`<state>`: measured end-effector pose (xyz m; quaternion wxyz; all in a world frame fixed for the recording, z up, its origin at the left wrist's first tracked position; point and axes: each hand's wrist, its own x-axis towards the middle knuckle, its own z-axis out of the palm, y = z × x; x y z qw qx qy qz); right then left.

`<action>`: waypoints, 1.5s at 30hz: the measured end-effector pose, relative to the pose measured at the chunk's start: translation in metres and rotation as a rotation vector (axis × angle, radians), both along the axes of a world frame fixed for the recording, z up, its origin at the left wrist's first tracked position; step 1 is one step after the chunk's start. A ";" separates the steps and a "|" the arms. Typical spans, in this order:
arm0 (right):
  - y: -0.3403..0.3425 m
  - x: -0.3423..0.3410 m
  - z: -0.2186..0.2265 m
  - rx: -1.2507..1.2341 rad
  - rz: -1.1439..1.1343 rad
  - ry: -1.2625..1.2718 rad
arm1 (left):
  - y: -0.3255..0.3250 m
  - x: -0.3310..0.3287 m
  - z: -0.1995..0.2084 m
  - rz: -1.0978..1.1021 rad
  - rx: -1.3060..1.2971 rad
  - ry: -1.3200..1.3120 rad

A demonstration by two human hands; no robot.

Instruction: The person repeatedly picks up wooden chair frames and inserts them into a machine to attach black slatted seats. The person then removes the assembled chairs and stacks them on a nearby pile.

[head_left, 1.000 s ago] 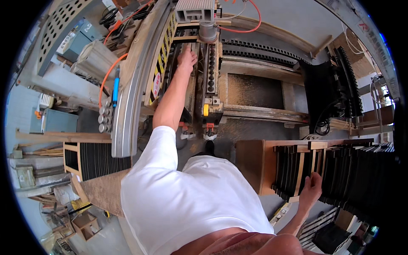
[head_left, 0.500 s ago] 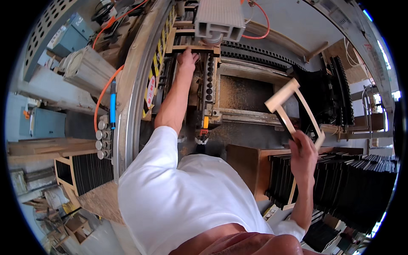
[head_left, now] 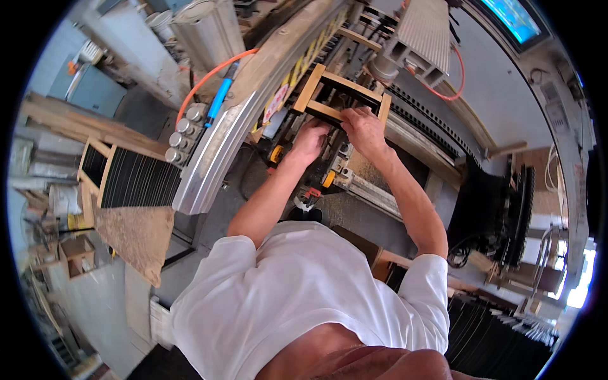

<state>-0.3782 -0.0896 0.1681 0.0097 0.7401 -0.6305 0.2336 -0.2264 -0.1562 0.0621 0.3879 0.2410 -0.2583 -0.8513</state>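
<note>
A small rectangular wooden frame point(head_left: 310, 88), pale on its faces with black sides, lies in the bed of a machine in front of me. My left hand point(head_left: 310, 140) grips the underside of its near bar, its fingertips partly hidden below the wood. Beside it, my right hand point(head_left: 365, 132) is closed over the same bar close to the right corner. Just beyond the frame hangs the machine's ribbed grey metal head point(head_left: 425, 44). A second pale wooden bar point(head_left: 359, 39) shows farther back along the bed.
A metal rail point(head_left: 218, 136) with a blue tube point(head_left: 220, 101) and an orange hose point(head_left: 212, 75) runs along the left. Black slatted frames point(head_left: 136, 177) stand stacked at the left, more black pieces point(head_left: 494, 329) at the lower right. A lit screen point(head_left: 512, 16) is at upper right.
My right hand has carried the wooden frame from the right onto the machine bed, beside my left hand. My left hand has drawn back nearer. The view has turned.
</note>
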 end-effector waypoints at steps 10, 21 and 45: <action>-0.032 -0.003 -0.027 0.057 -0.060 -0.014 | 0.020 0.006 -0.006 0.153 0.067 -0.150; -0.125 -0.021 -0.050 0.016 -0.182 0.175 | 0.147 0.147 0.020 0.118 -0.077 -0.237; -0.253 -0.070 -0.040 0.188 -0.236 0.499 | 0.184 0.277 -0.005 0.297 0.139 -0.342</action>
